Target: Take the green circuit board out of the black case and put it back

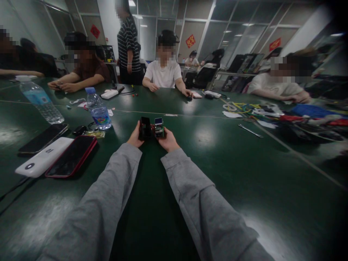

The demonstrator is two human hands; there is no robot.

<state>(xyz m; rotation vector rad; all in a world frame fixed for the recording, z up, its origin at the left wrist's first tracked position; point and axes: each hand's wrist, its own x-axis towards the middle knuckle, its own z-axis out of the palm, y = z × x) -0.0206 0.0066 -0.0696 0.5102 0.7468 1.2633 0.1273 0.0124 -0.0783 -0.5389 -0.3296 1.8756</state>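
In the head view, the left hand grasps a black case and the right hand a green circuit board just beside it – long axes pointing away from the wearer, the board's small screen foremost – over a glossy green table, red diamond signs beyond.

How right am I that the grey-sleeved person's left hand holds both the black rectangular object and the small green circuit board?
Not quite: the small green circuit board is in the right hand, as the head view shows. The left hand does hold the black rectangular object.
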